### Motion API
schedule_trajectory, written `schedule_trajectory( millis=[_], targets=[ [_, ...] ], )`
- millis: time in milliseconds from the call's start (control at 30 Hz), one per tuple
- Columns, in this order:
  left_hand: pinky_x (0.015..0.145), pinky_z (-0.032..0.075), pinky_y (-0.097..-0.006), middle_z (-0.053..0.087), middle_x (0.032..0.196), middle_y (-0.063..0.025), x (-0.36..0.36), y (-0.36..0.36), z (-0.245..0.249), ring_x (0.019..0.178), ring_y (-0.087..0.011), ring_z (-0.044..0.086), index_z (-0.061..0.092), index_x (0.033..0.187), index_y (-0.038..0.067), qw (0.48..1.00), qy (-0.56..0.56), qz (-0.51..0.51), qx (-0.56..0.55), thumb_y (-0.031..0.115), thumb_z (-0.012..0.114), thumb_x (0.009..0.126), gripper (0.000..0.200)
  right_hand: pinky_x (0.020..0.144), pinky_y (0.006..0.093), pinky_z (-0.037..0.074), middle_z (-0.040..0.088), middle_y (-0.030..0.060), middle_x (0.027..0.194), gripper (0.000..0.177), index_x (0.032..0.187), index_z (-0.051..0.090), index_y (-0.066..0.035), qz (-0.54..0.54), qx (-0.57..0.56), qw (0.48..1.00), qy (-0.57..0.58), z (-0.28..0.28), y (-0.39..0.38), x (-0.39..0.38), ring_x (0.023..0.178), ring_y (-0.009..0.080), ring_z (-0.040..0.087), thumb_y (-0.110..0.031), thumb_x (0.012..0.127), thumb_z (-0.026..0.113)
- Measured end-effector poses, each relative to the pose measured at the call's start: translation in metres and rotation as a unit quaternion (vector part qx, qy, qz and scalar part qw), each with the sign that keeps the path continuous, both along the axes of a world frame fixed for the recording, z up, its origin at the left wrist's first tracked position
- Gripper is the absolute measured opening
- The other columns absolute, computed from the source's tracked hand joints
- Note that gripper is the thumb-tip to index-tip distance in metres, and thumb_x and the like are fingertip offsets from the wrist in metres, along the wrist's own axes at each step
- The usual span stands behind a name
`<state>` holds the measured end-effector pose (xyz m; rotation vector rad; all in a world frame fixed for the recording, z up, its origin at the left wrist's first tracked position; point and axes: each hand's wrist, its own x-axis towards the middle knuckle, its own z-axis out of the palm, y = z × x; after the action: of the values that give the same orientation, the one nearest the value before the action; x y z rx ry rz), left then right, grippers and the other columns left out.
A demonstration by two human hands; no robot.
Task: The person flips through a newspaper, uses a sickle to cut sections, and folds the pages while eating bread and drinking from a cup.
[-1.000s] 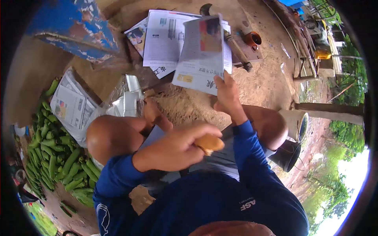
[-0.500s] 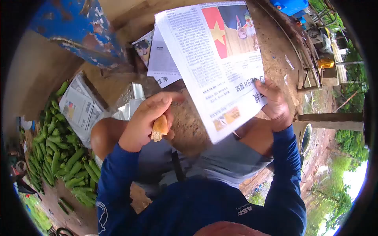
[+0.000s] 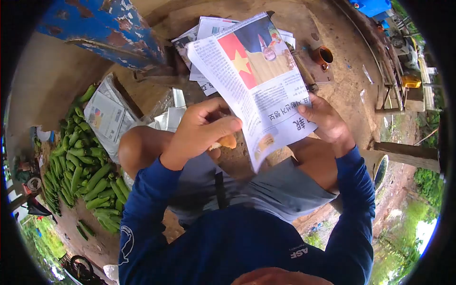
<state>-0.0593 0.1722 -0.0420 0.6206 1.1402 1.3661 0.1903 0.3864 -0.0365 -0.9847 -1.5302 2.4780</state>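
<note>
A sheet of newspaper (image 3: 280, 102), printed with a red flag bearing a yellow star, is held up over my lap. My right hand (image 3: 328, 119) grips its right lower edge, thumb on the printed face. In the curled fingers of my left hand (image 3: 202, 130) is a torn piece of bread (image 3: 228, 141) with a golden crust. The thumb and forefinger of that hand come right up to the sheet's left edge. More newspaper sheets (image 3: 211, 27) lie on the floor behind the held one.
Long green cucumber-like vegetables (image 3: 76, 161) are heaped at the left, beside a folded newspaper stack (image 3: 107, 110). An orange-brown mug (image 3: 323, 56) stands at the back right. A peeling blue-painted object (image 3: 102, 35) juts in at upper left. Silvery packaging (image 3: 172, 116) lies by my left knee.
My left hand has moved right, to the newspaper's left edge, with the bread still in it. The sheet has shifted lower and bends, and the mug has come into view.
</note>
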Motion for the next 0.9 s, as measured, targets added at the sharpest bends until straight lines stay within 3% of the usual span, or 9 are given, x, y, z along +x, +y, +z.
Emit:
schedule_trajectory(
  millis=[67,200,300,567,767,867,900],
  targets=[
    [0.047,0.043,-0.0198,0.071,0.083,-0.0046,0.007,0.005,-0.007,0.063,-0.0060,0.064,0.068,0.116,-0.003,0.999,0.048,0.000,0.024,0.015,0.077,0.091,0.032,0.099,0.0343,0.053,0.069,0.0119,0.124,0.048,0.138,0.053,0.003,0.012,-0.015,1.000,-0.005,0.002,-0.001,0.000,0.113,0.0195,0.066,-0.018,0.098,0.069],
    [0.051,0.048,-0.0196,0.072,0.078,-0.0044,0.009,0.010,0.001,0.065,-0.0068,0.068,0.068,0.096,-0.002,0.994,0.106,-0.019,-0.029,0.016,0.081,0.089,0.023,0.099,0.0329,0.052,0.068,0.0109,0.124,0.048,0.139,0.053,0.003,0.042,-0.027,0.999,-0.019,-0.005,-0.008,-0.009,0.112,0.0179,0.066,-0.017,0.098,0.068],
    [0.052,0.052,-0.0241,0.071,0.081,-0.0063,0.010,0.010,0.008,0.064,-0.0103,0.067,0.067,0.100,-0.002,0.991,0.129,-0.021,-0.023,0.015,0.078,0.090,0.023,0.096,0.0318,0.053,0.069,0.0097,0.122,0.045,0.138,0.054,0.003,0.047,0.002,0.999,-0.022,-0.001,-0.017,-0.018,0.109,0.0164,0.066,-0.015,0.099,0.067],
    [0.047,0.049,-0.0242,0.069,0.068,-0.0053,0.008,0.013,0.007,0.056,-0.0095,0.065,0.066,0.082,-0.001,0.970,0.238,-0.015,-0.052,0.023,0.082,0.087,0.029,0.084,0.0303,0.055,0.072,0.0066,0.108,0.032,0.127,0.063,0.001,0.090,0.113,0.977,-0.154,-0.019,-0.024,-0.031,0.093,0.0125,0.068,-0.017,0.100,0.066],
    [0.047,0.048,-0.0242,0.070,0.070,-0.0055,0.007,0.010,-0.005,0.056,-0.0095,0.065,0.067,0.081,0.000,0.961,0.275,-0.006,-0.023,0.028,0.083,0.087,0.033,0.085,0.0330,0.054,0.073,0.0066,0.105,0.029,0.125,0.066,-0.001,0.099,0.155,0.967,-0.176,-0.012,-0.031,-0.034,0.095,0.0135,0.067,-0.018,0.101,0.064],
    [0.051,0.049,-0.0249,0.071,0.071,-0.0060,0.005,0.011,-0.006,0.059,-0.0097,0.066,0.068,0.082,0.001,0.951,0.308,-0.030,-0.012,0.032,0.082,0.088,0.035,0.086,0.0342,0.054,0.073,0.0074,0.106,0.031,0.126,0.066,-0.001,0.178,0.393,0.893,-0.128,-0.016,-0.027,-0.029,0.096,0.0160,0.066,-0.019,0.101,0.062],
    [0.052,0.050,-0.0251,0.071,0.071,-0.0063,0.003,0.008,-0.004,0.060,-0.0098,0.067,0.069,0.083,0.001,0.945,0.323,-0.039,-0.028,0.034,0.082,0.088,0.035,0.089,0.0336,0.052,0.072,0.0077,0.110,0.032,0.128,0.065,-0.002,0.159,0.367,0.914,-0.061,-0.008,-0.029,-0.028,0.099,0.0176,0.065,-0.018,0.101,0.060]
  ],
)
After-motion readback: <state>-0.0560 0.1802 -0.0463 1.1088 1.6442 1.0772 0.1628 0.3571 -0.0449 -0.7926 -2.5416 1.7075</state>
